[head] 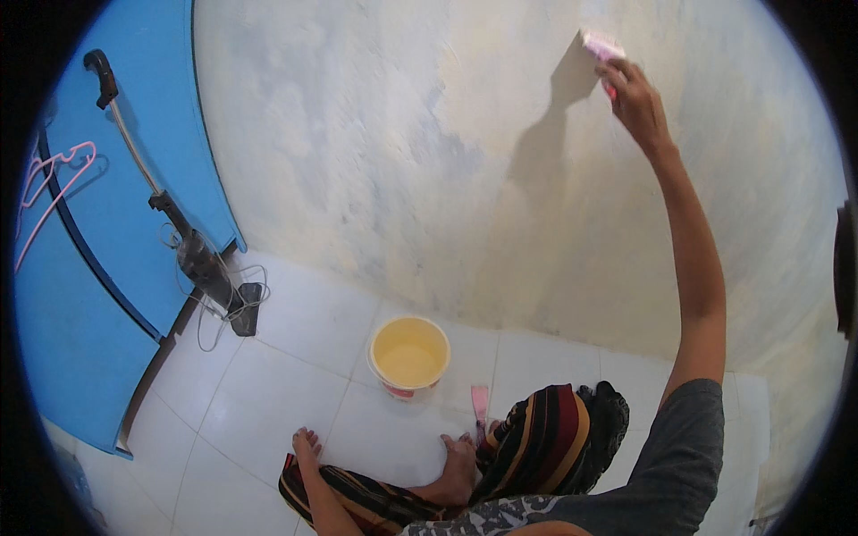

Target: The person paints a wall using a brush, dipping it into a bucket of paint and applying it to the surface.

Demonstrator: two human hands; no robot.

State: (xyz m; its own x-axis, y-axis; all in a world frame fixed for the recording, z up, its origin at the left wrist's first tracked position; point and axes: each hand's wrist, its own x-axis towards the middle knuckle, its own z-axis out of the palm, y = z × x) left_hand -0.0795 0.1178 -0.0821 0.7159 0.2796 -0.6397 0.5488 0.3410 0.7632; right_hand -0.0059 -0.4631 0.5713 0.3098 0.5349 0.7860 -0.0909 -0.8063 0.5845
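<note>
High on the mottled, pale wall (375, 134), my right hand (633, 94) grips a flat paintbrush (602, 44) with a pinkish body and a red handle part. The bristles meet the wall at the tip of the brush's shadow. My left hand (307, 441) hangs over my left knee, holding nothing, its fingers loosely apart. In front of my feet stands a round plastic bucket (409, 394) with a yellowish inside; what it contains is hard to make out. A flat pink tool (479, 402), like a scraper, lies beside my foot, its lower end partly hidden.
At left, a dark stick vacuum cleaner (201, 264) leans on a blue cabinet (157, 87), its grey cord looped around it. Pink clothes hangers (70, 174) hang at the cabinet. White tiles (268, 395) cover the floor. Black cloth (606, 419) bunches at my right knee.
</note>
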